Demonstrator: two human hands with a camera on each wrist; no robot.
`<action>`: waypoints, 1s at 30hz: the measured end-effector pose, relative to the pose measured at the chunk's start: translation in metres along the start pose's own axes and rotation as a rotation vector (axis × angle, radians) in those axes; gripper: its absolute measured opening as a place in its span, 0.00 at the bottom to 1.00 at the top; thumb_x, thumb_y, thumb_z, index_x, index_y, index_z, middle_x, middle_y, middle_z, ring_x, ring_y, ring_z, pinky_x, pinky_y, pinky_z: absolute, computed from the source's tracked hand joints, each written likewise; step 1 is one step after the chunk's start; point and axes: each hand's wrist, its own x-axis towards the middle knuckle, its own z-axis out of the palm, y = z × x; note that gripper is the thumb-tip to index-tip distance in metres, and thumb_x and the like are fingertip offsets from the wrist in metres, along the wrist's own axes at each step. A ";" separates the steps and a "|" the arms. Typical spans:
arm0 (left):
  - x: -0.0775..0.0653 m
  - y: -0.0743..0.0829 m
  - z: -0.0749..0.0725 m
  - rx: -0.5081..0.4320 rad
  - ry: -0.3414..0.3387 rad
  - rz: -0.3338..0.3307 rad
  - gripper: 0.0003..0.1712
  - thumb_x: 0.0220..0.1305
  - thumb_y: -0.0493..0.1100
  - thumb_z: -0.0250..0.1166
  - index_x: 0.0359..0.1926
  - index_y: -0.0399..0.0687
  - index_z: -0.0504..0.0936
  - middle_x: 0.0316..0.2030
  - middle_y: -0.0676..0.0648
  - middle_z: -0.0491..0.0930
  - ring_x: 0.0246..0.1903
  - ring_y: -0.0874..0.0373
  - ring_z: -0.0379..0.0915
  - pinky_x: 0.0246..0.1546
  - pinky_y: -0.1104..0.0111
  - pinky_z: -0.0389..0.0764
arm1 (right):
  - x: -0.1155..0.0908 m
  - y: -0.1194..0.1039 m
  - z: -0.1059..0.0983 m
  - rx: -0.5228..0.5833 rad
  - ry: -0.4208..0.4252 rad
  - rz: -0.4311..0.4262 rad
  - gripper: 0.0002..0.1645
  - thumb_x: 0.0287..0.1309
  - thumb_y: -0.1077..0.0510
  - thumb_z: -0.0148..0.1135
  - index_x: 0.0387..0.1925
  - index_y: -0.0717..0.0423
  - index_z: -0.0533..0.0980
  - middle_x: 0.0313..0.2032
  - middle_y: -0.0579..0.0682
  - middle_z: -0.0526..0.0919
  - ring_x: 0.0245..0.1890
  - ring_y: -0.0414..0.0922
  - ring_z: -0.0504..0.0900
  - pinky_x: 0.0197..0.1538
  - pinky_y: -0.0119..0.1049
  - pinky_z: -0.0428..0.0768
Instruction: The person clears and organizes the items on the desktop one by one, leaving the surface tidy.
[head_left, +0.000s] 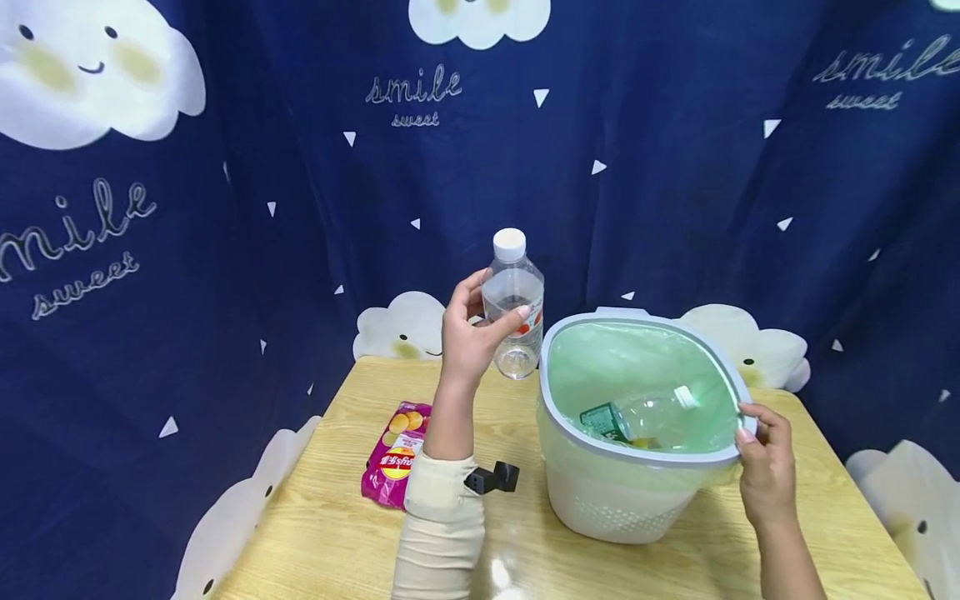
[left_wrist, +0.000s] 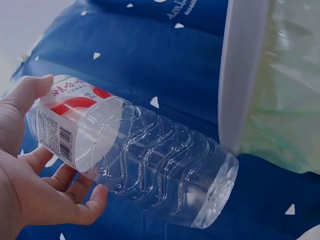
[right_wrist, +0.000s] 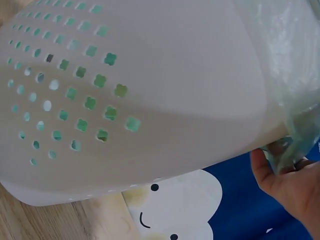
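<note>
My left hand (head_left: 474, 333) grips a clear plastic bottle (head_left: 517, 354) with a white cap, upright above the table and just left of the trash can's rim. In the left wrist view the bottle (left_wrist: 165, 160) shows a red and white label, and its ribbed lower part looks see-through. My right hand (head_left: 768, 462) pinches the right side of the rim of a pale trash can (head_left: 615, 508), which leans on the table. A green liner bag (head_left: 622, 350) lines it. Inside lies another clear bottle (head_left: 652, 417) with a green label and white cap.
A purple chip bag (head_left: 390, 467) lies on the wooden table (head_left: 322, 517), left of my left forearm. Behind the table hangs a dark blue curtain (head_left: 465, 183) with clouds and small triangles. A black wrist mount (head_left: 492, 477) sticks out from the left sleeve.
</note>
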 end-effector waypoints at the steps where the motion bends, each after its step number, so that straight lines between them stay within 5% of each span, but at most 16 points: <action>1: 0.000 0.005 0.001 0.003 -0.002 0.007 0.35 0.49 0.32 0.69 0.60 0.35 0.68 0.48 0.37 0.73 0.45 0.47 0.68 0.44 0.54 0.72 | 0.000 -0.001 0.000 -0.004 0.002 0.016 0.21 0.57 0.70 0.42 0.53 0.66 0.67 0.36 0.51 0.73 0.33 0.40 0.72 0.33 0.21 0.72; 8: 0.009 0.024 0.010 -0.007 -0.013 0.055 0.35 0.50 0.33 0.69 0.60 0.34 0.68 0.49 0.38 0.74 0.46 0.48 0.67 0.46 0.54 0.72 | 0.000 -0.004 0.005 0.019 0.008 0.033 0.23 0.57 0.68 0.40 0.55 0.64 0.66 0.40 0.54 0.70 0.35 0.42 0.71 0.36 0.23 0.72; 14: 0.026 0.013 0.020 -0.050 -0.036 0.057 0.36 0.50 0.36 0.70 0.61 0.40 0.69 0.49 0.40 0.74 0.46 0.49 0.67 0.44 0.57 0.73 | 0.002 0.004 0.005 0.136 0.009 -0.019 0.24 0.56 0.68 0.40 0.54 0.63 0.68 0.38 0.54 0.71 0.35 0.41 0.72 0.37 0.24 0.71; 20: 0.038 0.006 0.036 -0.028 -0.065 0.009 0.36 0.49 0.43 0.72 0.61 0.50 0.70 0.47 0.46 0.74 0.45 0.54 0.68 0.42 0.61 0.74 | 0.003 0.007 0.007 0.181 0.026 -0.046 0.24 0.53 0.69 0.41 0.53 0.64 0.69 0.36 0.54 0.72 0.33 0.42 0.73 0.35 0.24 0.72; 30: 0.044 -0.003 0.053 -0.062 -0.106 -0.083 0.34 0.48 0.41 0.72 0.58 0.49 0.72 0.43 0.47 0.75 0.41 0.54 0.72 0.41 0.64 0.76 | 0.002 0.004 0.005 0.155 0.031 -0.019 0.22 0.53 0.68 0.42 0.51 0.65 0.70 0.34 0.54 0.72 0.31 0.41 0.73 0.33 0.25 0.73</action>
